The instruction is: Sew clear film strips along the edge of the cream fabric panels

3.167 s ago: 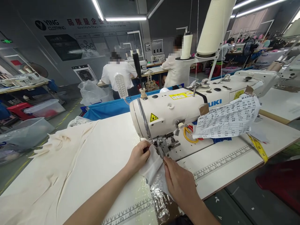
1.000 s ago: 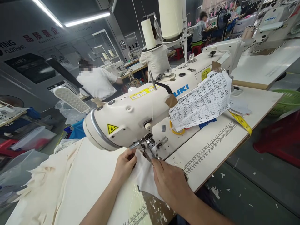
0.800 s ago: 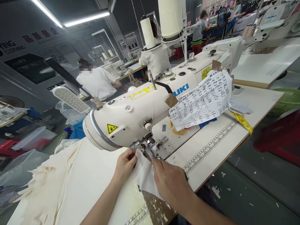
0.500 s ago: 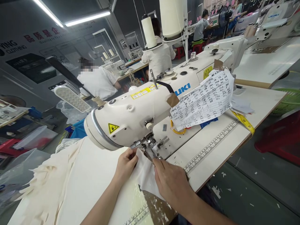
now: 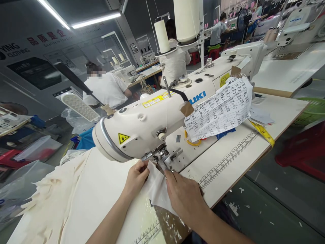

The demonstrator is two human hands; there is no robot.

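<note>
A white sewing machine [image 5: 162,115] stands on the white sewing table [image 5: 228,162]. Under its presser foot [image 5: 162,161] lies a small white fabric piece [image 5: 158,189]. My left hand [image 5: 135,178] pinches the fabric's left edge just left of the foot. My right hand [image 5: 184,198] rests on the fabric's right side, fingertips touching it close to the needle. A large cream cloth [image 5: 50,200] is spread over the table's left part.
A taped paper sheet of figures [image 5: 219,110] hangs from the machine arm. A yellow tape measure [image 5: 264,134] drapes over the table edge. Thread cones [image 5: 186,20] stand behind. A lamp [image 5: 80,106] juts out at left. Other people sit at machines beyond.
Since 3.2 s ago my view has shifted closer and to the left of the machine. Over the last second both hands stay on the white fabric at the presser foot, hardly moving.
</note>
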